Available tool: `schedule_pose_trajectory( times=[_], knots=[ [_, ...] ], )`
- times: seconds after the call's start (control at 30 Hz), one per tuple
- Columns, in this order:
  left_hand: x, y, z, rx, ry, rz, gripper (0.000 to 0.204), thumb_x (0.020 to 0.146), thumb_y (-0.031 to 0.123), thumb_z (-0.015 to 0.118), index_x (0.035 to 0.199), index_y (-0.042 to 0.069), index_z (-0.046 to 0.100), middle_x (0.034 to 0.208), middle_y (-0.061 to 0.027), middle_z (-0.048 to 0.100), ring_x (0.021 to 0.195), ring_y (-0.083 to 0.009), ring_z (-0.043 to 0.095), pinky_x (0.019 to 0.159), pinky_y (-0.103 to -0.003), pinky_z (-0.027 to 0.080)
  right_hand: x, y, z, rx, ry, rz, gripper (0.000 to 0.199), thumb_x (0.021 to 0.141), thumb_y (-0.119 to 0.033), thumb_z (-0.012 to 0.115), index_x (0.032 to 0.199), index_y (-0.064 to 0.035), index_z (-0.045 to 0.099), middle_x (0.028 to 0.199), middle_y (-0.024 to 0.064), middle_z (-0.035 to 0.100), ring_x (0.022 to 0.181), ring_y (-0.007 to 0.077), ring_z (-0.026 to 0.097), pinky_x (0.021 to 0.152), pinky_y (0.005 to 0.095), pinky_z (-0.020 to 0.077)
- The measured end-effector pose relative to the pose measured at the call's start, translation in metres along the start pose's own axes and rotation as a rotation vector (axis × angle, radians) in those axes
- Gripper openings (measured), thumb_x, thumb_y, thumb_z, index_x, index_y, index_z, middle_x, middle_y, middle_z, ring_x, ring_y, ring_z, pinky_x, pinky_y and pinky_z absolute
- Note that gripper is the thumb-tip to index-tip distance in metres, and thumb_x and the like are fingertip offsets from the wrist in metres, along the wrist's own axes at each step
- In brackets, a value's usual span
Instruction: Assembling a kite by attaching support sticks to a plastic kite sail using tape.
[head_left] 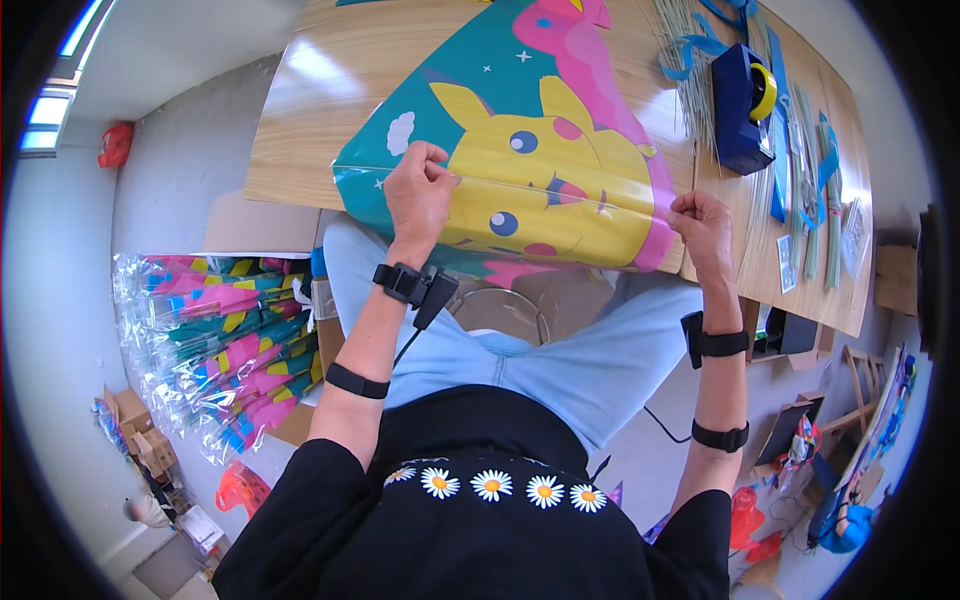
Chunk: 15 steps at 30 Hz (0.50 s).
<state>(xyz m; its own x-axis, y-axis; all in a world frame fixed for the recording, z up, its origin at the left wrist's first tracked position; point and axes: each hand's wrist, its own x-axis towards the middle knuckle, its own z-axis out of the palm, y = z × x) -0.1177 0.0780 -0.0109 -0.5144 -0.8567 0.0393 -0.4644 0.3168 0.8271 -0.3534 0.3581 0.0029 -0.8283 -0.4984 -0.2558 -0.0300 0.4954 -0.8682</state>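
A large printed plastic kite sail (590, 170), teal, pink and yellow with a cartoon face, lies on the table and hangs over its near edge toward my lap. A thin pale line, a rod or a seam, crosses it from left to right. My left hand (418, 200) is closed, thumb and fingertips pinched at this line left of the face. At the right end of the line, my right hand (704, 232) pinches the sail's pink border. Whether a rod sits between the fingers cannot be made out.
A blue tape dispenser (742, 110) with yellow tape stands on the wooden table (300, 130) at the right. Bundles of thin sticks (833, 215) and blue ribbon (700, 48) lie around it. To my left is a clear bag of folded colourful kites (225, 350).
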Motion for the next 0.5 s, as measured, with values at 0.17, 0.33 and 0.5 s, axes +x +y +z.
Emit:
schedule_pose_trajectory(
  times=[0.17,0.33,0.5],
  knots=[
    [0.0,-0.003,0.005,-0.074,-0.015,-0.022,0.024,0.07,-0.001,0.073,0.091,0.004,0.062,0.069,-0.0049,0.066,0.065,-0.0137,0.063,0.063,-0.028,0.049,-0.002,0.004,-0.005,-0.048,0.023,-0.005,0.021,0.072,0.006,0.07,0.091,0.0021,0.063,0.07,0.0008,0.059,0.065,0.0075,0.054,0.059,0.0235,0.0441],
    [0.009,0.002,-0.002,-0.223,-0.039,-0.099,0.025,0.069,-0.002,0.075,0.09,0.002,0.062,0.07,-0.0025,0.067,0.065,-0.0077,0.061,0.064,-0.024,0.048,0.0,0.002,-0.008,-0.049,0.028,0.019,0.023,0.072,0.006,0.07,0.093,0.0017,0.063,0.069,0.0003,0.058,0.064,0.0078,0.054,0.059,0.0234,0.0433],
    [0.007,0.004,0.001,-0.086,-0.023,-0.055,0.025,0.069,-0.001,0.076,0.09,0.002,0.062,0.069,-0.0025,0.067,0.065,-0.0083,0.061,0.063,-0.024,0.049,0.003,0.012,-0.002,-0.088,0.031,0.012,0.022,0.072,0.005,0.071,0.092,0.0008,0.063,0.068,0.0001,0.057,0.064,0.0081,0.053,0.058,0.0244,0.043]
  ],
)
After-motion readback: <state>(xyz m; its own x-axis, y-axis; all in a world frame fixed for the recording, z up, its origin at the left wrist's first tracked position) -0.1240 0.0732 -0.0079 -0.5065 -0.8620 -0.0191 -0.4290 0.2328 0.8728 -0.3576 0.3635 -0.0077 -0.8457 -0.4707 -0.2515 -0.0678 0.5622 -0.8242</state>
